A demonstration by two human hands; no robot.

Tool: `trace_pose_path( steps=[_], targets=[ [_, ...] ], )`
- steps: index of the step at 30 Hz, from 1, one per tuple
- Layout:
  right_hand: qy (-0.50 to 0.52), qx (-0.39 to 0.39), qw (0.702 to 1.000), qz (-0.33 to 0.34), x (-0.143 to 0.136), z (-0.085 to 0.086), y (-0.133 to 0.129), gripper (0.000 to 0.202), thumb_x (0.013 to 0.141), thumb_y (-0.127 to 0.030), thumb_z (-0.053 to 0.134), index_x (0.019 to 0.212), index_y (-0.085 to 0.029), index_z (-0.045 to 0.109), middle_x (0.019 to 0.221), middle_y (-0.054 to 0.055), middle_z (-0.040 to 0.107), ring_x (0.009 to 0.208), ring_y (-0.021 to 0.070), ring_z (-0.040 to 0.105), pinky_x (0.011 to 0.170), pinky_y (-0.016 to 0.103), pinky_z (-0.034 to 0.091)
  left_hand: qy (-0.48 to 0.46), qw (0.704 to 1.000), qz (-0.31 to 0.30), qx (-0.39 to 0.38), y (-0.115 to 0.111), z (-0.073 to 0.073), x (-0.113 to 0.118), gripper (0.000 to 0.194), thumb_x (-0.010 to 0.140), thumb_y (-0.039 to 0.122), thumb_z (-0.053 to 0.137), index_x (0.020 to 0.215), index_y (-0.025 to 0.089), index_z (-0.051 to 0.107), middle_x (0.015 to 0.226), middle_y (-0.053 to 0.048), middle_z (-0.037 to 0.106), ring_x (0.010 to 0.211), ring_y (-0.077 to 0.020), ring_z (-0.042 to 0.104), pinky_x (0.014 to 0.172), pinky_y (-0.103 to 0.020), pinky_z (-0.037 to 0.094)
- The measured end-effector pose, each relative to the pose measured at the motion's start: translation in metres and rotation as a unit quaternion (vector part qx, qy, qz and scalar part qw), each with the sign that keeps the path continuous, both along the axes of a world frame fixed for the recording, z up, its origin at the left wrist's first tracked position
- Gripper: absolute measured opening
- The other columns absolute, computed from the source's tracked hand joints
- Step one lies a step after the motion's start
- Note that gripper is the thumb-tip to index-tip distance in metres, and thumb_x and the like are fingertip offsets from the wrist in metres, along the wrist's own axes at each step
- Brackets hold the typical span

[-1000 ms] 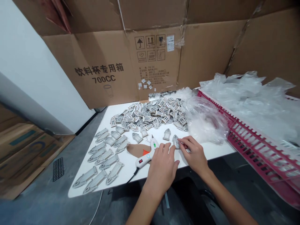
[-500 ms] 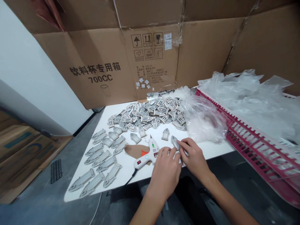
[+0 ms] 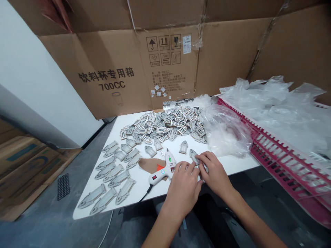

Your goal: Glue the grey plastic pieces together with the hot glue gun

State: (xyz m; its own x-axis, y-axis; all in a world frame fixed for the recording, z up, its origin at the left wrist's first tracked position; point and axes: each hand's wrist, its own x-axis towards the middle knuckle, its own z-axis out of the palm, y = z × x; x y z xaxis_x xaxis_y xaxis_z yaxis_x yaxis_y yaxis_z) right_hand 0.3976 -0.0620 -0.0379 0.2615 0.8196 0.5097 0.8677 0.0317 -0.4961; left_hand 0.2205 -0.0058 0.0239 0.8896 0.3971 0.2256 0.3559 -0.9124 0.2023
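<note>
My left hand is closed with curled fingers at the table's front edge, just right of a white glue gun; what its fingertips grip is hidden. Touching it, my right hand has its fingertips on a small grey boat-shaped piece. Another grey piece lies alone behind them. The glue gun rests over a brown cardboard scrap, nozzle pointing away from me. Several grey pieces lie in rows at the left, and a large heap of such pieces is at the back.
A clear plastic bag sits at the table's back right. Beside it stands a pink basket filled with clear plastic bags. Cardboard stands behind the white table. The gun's black cord runs over the front edge.
The whole view has shifted slightly. My hands keep nearly the same pose at the grey piece, and nothing has visibly been picked up or let go.
</note>
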Motion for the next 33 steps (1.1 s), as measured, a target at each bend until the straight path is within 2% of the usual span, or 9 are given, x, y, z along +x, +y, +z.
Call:
trace_pose_path(
  steps=[4,8,11,14,17,19,24,29,33],
  targets=[
    [0.038,0.017,0.999,-0.006,0.001,0.003,0.002,0.023,0.102,-0.013,0.054,0.115,-0.022,0.072,0.103,0.007,0.071,0.098,0.0264,0.07,0.088,0.042,0.061,0.011,1.0,0.003,-0.006,0.002,0.005,0.004,0.026,0.105,0.027,0.066,0.129,0.018,0.064,0.127,-0.011,0.071,0.117,-0.033,0.063,0.106,-0.052,0.053],
    [0.059,0.062,0.996,-0.037,0.006,0.018,-0.003,0.019,0.103,-0.018,0.056,0.112,-0.024,0.072,0.101,0.004,0.072,0.086,0.0195,0.072,0.079,0.032,0.061,0.018,0.999,0.014,0.023,0.006,0.009,0.014,0.036,0.104,0.032,0.07,0.135,0.018,0.061,0.128,-0.013,0.069,0.116,-0.0347,0.063,0.1,-0.05,0.055],
    [0.048,0.115,0.985,-0.123,0.033,0.033,-0.006,0.016,0.105,-0.026,0.056,0.109,-0.022,0.071,0.101,0.006,0.072,0.087,0.0219,0.07,0.084,0.036,0.058,0.014,0.999,0.0,0.045,0.01,0.006,0.02,0.033,0.104,0.038,0.07,0.13,0.018,0.063,0.127,-0.012,0.07,0.118,-0.0347,0.062,0.105,-0.05,0.052],
    [0.021,0.127,0.969,-0.212,0.08,0.04,0.0,0.021,0.104,-0.028,0.053,0.11,-0.019,0.071,0.105,0.011,0.073,0.087,0.0254,0.068,0.088,0.043,0.056,0.017,0.998,-0.01,0.051,0.013,0.001,0.023,0.032,0.105,0.042,0.07,0.124,0.017,0.065,0.122,-0.011,0.072,0.117,-0.0333,0.062,0.108,-0.049,0.05],
    [-0.009,0.065,0.972,-0.227,0.121,0.033,0.017,0.026,0.097,-0.022,0.055,0.112,-0.015,0.075,0.108,0.016,0.075,0.088,0.0283,0.069,0.09,0.046,0.055,0.015,0.999,-0.003,0.05,0.017,-0.003,0.026,0.031,0.105,0.042,0.069,0.122,0.016,0.066,0.119,-0.011,0.071,0.114,-0.0319,0.063,0.105,-0.046,0.051],
    [-0.032,0.019,0.974,-0.224,0.134,0.023,0.029,0.031,0.094,-0.018,0.054,0.114,-0.012,0.077,0.11,0.019,0.075,0.095,0.031,0.069,0.094,0.047,0.054,0.016,0.998,0.002,0.056,0.019,-0.003,0.028,0.027,0.106,0.039,0.068,0.117,0.015,0.068,0.117,-0.012,0.071,0.111,-0.032,0.064,0.1,-0.046,0.052],
    [-0.077,-0.044,0.964,-0.249,0.136,0.001,0.043,0.034,0.096,-0.017,0.054,0.12,-0.013,0.078,0.116,0.021,0.075,0.105,0.0351,0.064,0.096,0.05,0.049,0.016,0.997,-0.012,0.073,0.027,-0.005,0.033,0.016,0.105,0.031,0.067,0.111,0.016,0.07,0.117,-0.013,0.071,0.11,-0.032,0.064,0.094,-0.046,0.053],
    [-0.089,-0.048,0.956,-0.275,0.143,-0.014,0.044,0.028,0.1,-0.019,0.057,0.119,-0.011,0.076,0.115,0.018,0.074,0.107,0.0317,0.064,0.099,0.047,0.048,0.023,0.995,-0.049,0.085,0.034,-0.011,0.033,0.007,0.104,0.02,0.065,0.107,0.017,0.071,0.108,-0.012,0.074,0.108,-0.0315,0.064,0.092,-0.046,0.052],
    [-0.09,-0.044,0.955,-0.278,0.151,-0.02,0.045,0.017,0.103,-0.023,0.064,0.116,-0.016,0.072,0.114,0.008,0.072,0.106,0.0255,0.067,0.101,0.045,0.05,0.036,0.994,-0.05,0.092,0.037,-0.014,0.034,0.022,0.096,-0.002,0.06,0.096,0.017,0.071,0.097,-0.01,0.073,0.1,-0.0297,0.065,0.09,-0.044,0.052]
  ],
)
